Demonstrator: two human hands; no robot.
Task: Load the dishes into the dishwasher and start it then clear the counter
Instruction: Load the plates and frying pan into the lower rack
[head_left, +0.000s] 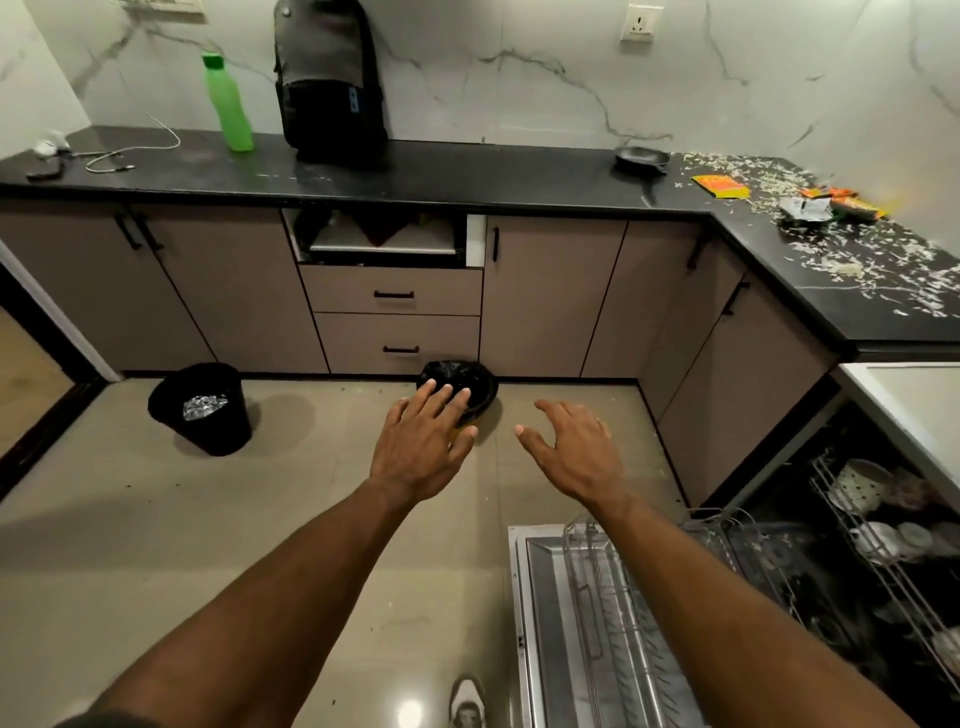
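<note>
The dishwasher stands open at the lower right, its door dropped flat. A wire rack is pulled out over the door, and white dishes sit in the racks inside. On the black counter a small black pan lies near the corner. Scattered flakes and orange wrappers litter the counter's right arm. My left hand and my right hand reach forward over the floor with fingers spread, holding nothing.
A green bottle and a black backpack stand at the counter's back, with a white cable at the left. A black bin with foil and a black bag-lined bin sit on the floor. One drawer is open.
</note>
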